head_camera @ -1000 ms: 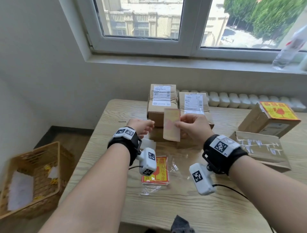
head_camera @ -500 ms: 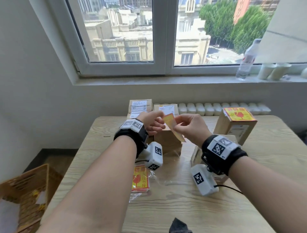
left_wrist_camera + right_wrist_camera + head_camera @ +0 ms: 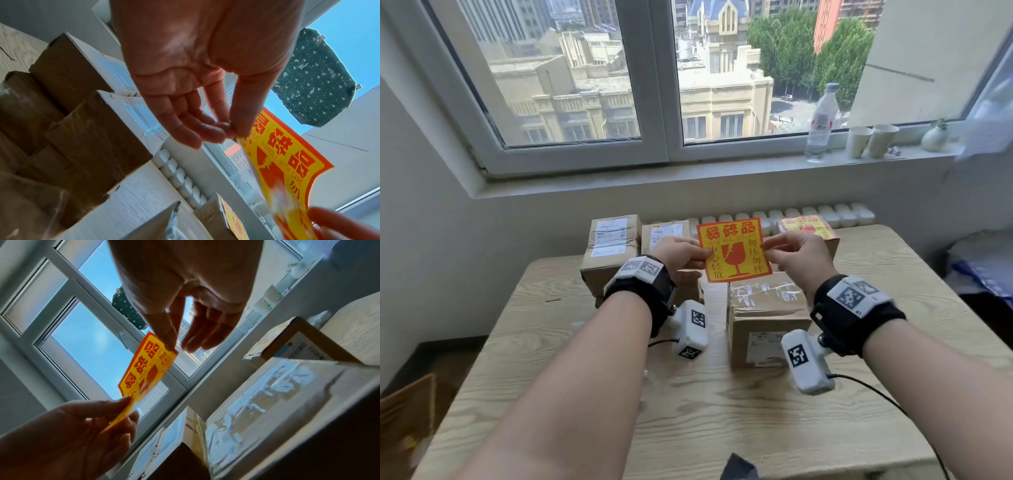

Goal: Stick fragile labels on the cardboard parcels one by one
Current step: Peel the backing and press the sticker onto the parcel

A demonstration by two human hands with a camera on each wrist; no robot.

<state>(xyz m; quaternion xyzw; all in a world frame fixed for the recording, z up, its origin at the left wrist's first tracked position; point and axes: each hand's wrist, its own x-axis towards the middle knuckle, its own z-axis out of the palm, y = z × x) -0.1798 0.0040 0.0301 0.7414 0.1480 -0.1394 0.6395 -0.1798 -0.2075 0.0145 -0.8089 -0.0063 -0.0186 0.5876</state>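
Two hands hold one square paper fragile label (image 3: 734,250), yellow with a red-orange border, red characters and a broken-glass symbol, up in the air above the pale wood-grain table (image 3: 722,411). The left hand (image 3: 681,253) pinches the label's left edge between thumb and fingertips, the other fingers loosely extended below; the right hand (image 3: 796,257) pinches the right edge the same way. In the wrist views the thin sheet bows slightly between the two pinches, and its printed face reads "HANDLE WITH CARE" (image 3: 287,162).

Just below the label, near the middle of the table, stands a brown cardboard parcel (image 3: 767,308) whose top is crossed by glossy, wrinkled clear tape; a white printed slip is on its front face. Toward the far left corner sit two more brown taped cardboard boxes with white shipping slips on top (image 3: 611,240), side by side, the right one partly hidden behind the left hand. Behind the right hand, at the far edge, a further cardboard box bearing a yellow-and-red fragile sticker (image 3: 808,228) on its upper face tilts up.

A ribbed white radiator (image 3: 835,214) runs along the wall past the far edge. On the grey windowsill stand a clear plastic bottle (image 3: 822,123) and two pale paper cups (image 3: 871,140). Black wristbands with white coded blocks wrap both wrists.
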